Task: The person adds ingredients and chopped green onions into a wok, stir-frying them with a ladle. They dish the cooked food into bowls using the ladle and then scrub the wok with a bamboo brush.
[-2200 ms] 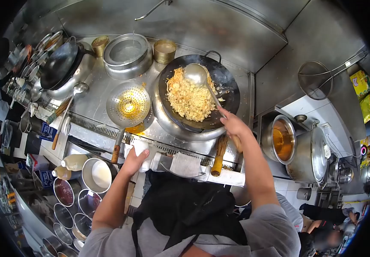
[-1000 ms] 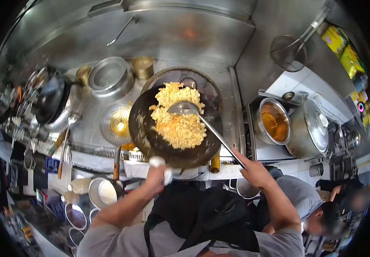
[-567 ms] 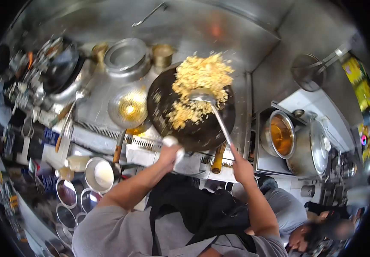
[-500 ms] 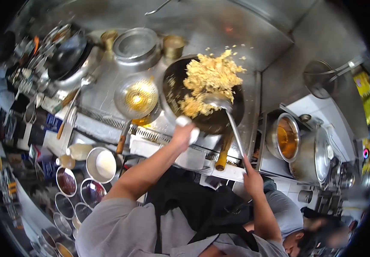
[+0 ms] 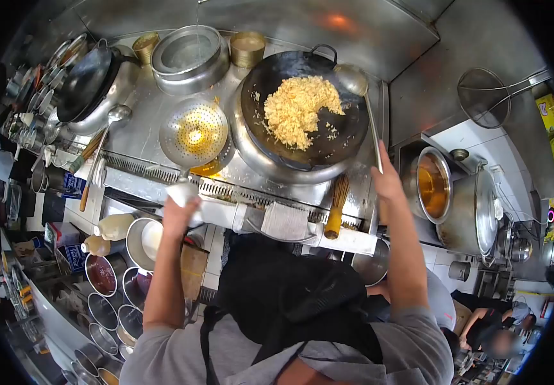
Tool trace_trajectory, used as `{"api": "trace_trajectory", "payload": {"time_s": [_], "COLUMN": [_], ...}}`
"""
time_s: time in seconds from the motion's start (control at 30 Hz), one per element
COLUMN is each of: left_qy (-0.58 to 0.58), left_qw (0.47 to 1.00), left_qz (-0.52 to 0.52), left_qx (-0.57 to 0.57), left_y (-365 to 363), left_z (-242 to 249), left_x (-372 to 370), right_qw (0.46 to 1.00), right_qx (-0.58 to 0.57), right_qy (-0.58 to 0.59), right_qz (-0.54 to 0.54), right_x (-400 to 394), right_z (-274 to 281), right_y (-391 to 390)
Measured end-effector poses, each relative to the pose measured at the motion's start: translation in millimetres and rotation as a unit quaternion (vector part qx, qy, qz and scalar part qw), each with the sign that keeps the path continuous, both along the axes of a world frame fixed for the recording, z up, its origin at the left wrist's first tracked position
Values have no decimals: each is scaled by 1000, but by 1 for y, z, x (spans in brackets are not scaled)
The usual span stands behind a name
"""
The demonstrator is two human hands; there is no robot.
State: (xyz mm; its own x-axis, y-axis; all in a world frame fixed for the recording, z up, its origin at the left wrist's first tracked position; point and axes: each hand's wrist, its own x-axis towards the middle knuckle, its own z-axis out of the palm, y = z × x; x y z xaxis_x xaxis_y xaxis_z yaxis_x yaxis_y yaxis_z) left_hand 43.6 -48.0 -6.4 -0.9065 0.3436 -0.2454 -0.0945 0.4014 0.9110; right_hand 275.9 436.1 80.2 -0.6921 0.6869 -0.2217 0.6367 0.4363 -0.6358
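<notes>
A black wok (image 5: pixel 270 154) sits on the stove with a mound of fried rice (image 5: pixel 299 109) in it. My right hand (image 5: pixel 387 179) grips the long handle of a metal ladle (image 5: pixel 352 80), whose bowl is over the wok's right rim. Closed around a folded white cloth (image 5: pixel 184 192), my left hand (image 5: pixel 179 215) is at the handle of a perforated strainer (image 5: pixel 193 131). The strainer's handle runs under the cloth; whether my fingers hold it too is hidden. Oil glistens in the strainer's bowl.
A bamboo brush (image 5: pixel 335 215) lies right of centre on the stove's front edge. Behind the strainer stands a metal pot (image 5: pixel 190 61). A bowl of amber liquid (image 5: pixel 432 183) stands at right; several sauce containers (image 5: pixel 102 276) are at lower left. Other people are at lower right.
My left hand and the cloth have moved left from the wok to the strainer's handle. The tossed rice has settled in the wok. The ladle has moved from the rice to the right rim.
</notes>
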Motion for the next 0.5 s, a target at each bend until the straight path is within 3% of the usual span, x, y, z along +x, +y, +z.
{"api": "trace_trajectory", "payload": {"time_s": [0.03, 0.13, 0.2, 0.23, 0.27, 0.3, 0.33, 0.4, 0.43, 0.47, 0.5], "left_qy": [-11, 17, 31, 46, 46, 45, 43, 48, 57, 94, 92], "left_qw": [998, 996, 996, 997, 995, 993, 992, 988, 984, 966, 962], "left_qz": [44, 82, 71, 62, 72, 83, 89, 119, 127, 143, 153], "left_qx": [43, 40, 36, 31, 49, 67, 76, 82, 111, 194, 206], "left_y": [-6, -7, -14, -20, -29, -39, -50, -72, -85, -91, -103], "left_z": [11, 20, 21, 23, 27, 33, 42, 63, 66, 67, 76], "left_x": [-6, -18, -16, -12, -5, 2, 9, 24, 26, 28, 33], "right_qw": [998, 990, 982, 981, 992, 964, 962, 991, 988, 977, 939], "right_qx": [54, 59, -162, -163, -13, 134, 129, -58, -61, -199, -337], "right_qy": [-10, -109, -97, -105, -37, 35, 27, -42, -53, 11, 63], "right_qz": [-41, -61, 4, 11, 118, 225, 239, 110, 130, 70, 12], "right_x": [-18, -60, -57, -47, -29, -17, -14, -9, -4, 0, -1], "right_z": [-9, -14, 11, 13, 14, 15, 30, 71, 64, 49, 31], "right_y": [-13, -67, -84, -79, -64, -60, -71, -94, -100, -102, -103]}}
